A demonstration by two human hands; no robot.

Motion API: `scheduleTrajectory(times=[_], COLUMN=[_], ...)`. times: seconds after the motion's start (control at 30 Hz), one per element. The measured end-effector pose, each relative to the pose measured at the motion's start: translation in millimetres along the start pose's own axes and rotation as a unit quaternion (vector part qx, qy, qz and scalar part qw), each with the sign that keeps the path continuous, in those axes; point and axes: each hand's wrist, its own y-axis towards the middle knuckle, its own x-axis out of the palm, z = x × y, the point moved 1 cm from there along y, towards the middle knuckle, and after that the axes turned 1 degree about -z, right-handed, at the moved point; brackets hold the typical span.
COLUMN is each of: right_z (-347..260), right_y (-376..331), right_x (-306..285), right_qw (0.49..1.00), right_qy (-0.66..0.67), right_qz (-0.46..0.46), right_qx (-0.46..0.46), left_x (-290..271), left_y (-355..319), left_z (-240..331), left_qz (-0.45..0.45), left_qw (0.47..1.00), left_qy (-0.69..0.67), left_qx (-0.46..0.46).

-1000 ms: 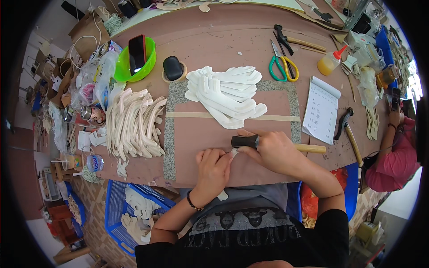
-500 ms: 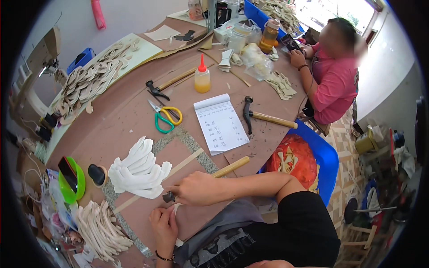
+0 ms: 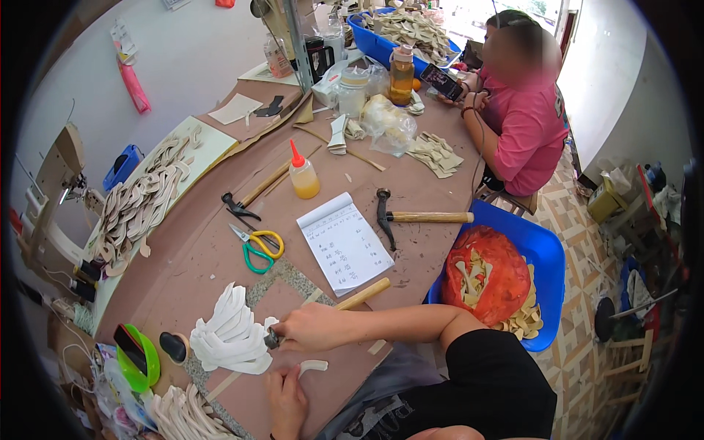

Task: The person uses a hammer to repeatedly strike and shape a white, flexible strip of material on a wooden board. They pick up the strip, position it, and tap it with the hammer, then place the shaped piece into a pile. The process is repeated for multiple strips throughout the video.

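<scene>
My right hand (image 3: 317,326) is closed around a hammer (image 3: 364,295), its wooden handle pointing to the far right. The dark hammer head (image 3: 273,338) sits beside a fanned pile of white strips (image 3: 231,337). A bit of white shows by my right fingertips; whether they touch it I cannot tell. Nearer to me, my left hand (image 3: 287,400) has its fingers bent down at the board, with the thumb side at one end of a short curved white strip (image 3: 314,365). The brown work surface (image 3: 249,400) lies beneath both hands.
Beyond my hands lie a notepad (image 3: 345,246), scissors (image 3: 258,248), a second hammer (image 3: 425,217) and a glue bottle (image 3: 303,176). At right stands a blue tub (image 3: 546,279) with a red bag. A person in pink (image 3: 524,139) holds a phone at the far right.
My right hand has moved with the hammer toward the white pile, away from my left hand. The short strip now shows to the right of my left fingers. The whole view has shifted.
</scene>
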Motion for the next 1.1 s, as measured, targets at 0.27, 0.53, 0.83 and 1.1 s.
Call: scheduleTrajectory(times=[0.27,0.53,0.83,1.1], right_z=[29.9,34.2,31.3,33.3], right_y=[3.6,-5.7,-11.1,-12.6], right_x=[15.2,37.7,47.2,49.8], right_qw=[0.998,0.998,0.993,0.99], right_qy=[0.053,0.02,0.003,-0.013], right_qz=[0.001,0.048,0.107,0.126], right_qx=[-0.029,-0.039,-0.059,-0.066], left_x=[0.8,6.2,-0.3,-3.8], left_y=[8.9,9.3,24.5,32.2], left_z=[5.4,-4.7,15.0,20.7], left_qz=[0.004,-0.019,-0.031,-0.035], left_qw=[0.999,1.0,0.999,0.999], left_qy=[0.03,0.002,0.001,-0.002], left_qx=[0.01,-0.015,-0.016,-0.008])
